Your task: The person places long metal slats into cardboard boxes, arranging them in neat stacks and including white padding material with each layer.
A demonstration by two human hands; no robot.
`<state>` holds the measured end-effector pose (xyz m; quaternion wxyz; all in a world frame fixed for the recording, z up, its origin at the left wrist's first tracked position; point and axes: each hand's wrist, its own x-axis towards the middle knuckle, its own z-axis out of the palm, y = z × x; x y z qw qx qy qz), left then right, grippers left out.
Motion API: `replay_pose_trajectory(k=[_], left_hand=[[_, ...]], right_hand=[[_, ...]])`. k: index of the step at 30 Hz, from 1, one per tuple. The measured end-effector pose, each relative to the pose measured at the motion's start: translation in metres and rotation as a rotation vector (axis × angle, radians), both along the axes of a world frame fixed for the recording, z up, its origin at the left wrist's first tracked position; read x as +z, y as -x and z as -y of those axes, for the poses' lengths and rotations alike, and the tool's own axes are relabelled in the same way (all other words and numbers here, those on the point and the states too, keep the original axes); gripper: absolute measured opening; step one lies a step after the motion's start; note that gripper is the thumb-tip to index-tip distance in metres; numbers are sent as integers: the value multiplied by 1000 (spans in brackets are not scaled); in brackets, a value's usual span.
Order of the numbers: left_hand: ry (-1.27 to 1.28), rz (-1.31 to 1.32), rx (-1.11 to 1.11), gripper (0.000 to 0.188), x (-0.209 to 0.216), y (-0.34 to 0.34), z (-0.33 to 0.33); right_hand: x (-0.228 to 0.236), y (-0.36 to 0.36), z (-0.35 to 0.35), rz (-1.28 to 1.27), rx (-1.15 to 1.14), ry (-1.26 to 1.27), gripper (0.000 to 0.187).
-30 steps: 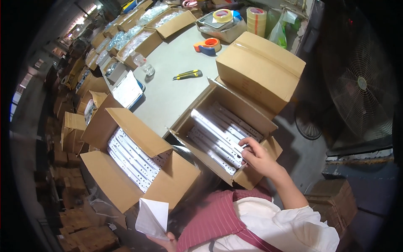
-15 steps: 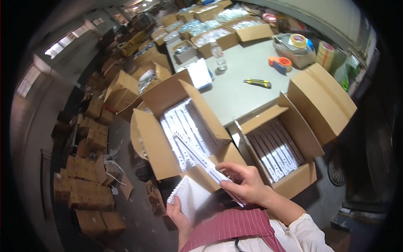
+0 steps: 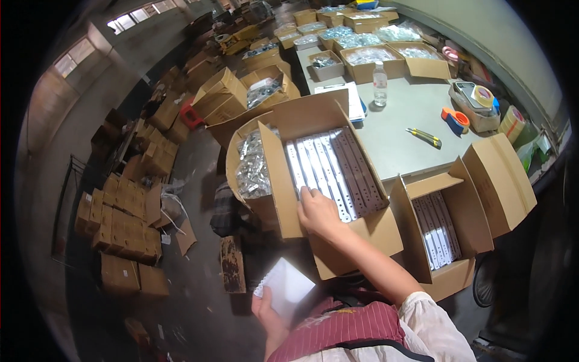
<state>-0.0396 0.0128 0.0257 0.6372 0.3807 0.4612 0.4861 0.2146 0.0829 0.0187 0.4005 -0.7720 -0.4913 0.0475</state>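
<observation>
My left hand (image 3: pixel 269 312) is closed on the edge of a white pad (image 3: pixel 288 283), which looks like stacked sheets with a ridged left edge, low in front of my apron. My right hand (image 3: pixel 321 211) reaches into an open cardboard box (image 3: pixel 286 202), its fingers curled on a long metal rail (image 3: pixel 294 166) at the left of the row. The fingertips are partly hidden against the box wall. Several similar rails with holes (image 3: pixel 330 172) lie side by side in this box; those on the right look darker.
A second open box (image 3: pixel 476 241) with rails stands to the right. On the grey table (image 3: pixel 395 145) are a cutter knife (image 3: pixel 424 137), a tape dispenser (image 3: pixel 455 120) and a water bottle (image 3: pixel 379 84). A carton of bagged parts (image 3: pixel 253 166) sits at the left. Stacked cartons (image 3: pixel 126 226) line the floor.
My right hand has moved from in front of me, where it held a long rail, forward into the left box. My left hand still holds the white pad, now lower. The view has shifted.
</observation>
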Motion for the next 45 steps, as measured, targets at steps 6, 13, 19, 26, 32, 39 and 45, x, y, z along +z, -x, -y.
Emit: replay_pose_trajectory(k=[6, 13, 19, 26, 32, 39, 45], left_hand=[[53, 149, -13, 31, 7, 6, -8], [75, 175, -43, 31, 0, 6, -17], [51, 189, -80, 26, -1, 1, -17], [-44, 133, -117, 13, -6, 1, -9], [-131, 18, -327, 11, 2, -15, -8], [-194, -51, -625, 15, 31, -53, 0], [-183, -2, -795, 21, 52, -83, 6]], right_hand=[[-34, -4, -17, 203, 43, 39, 21], [-43, -7, -9, 513, 115, -76, 44], [-34, -2, 5, 378, 125, 17, 46], [10, 21, 88, -277, 437, -244, 25], [56, 16, 142, -590, 558, 32, 35], [42, 7, 188, -790, 381, 17, 32], [43, -8, 231, -1152, 168, -115, 24]])
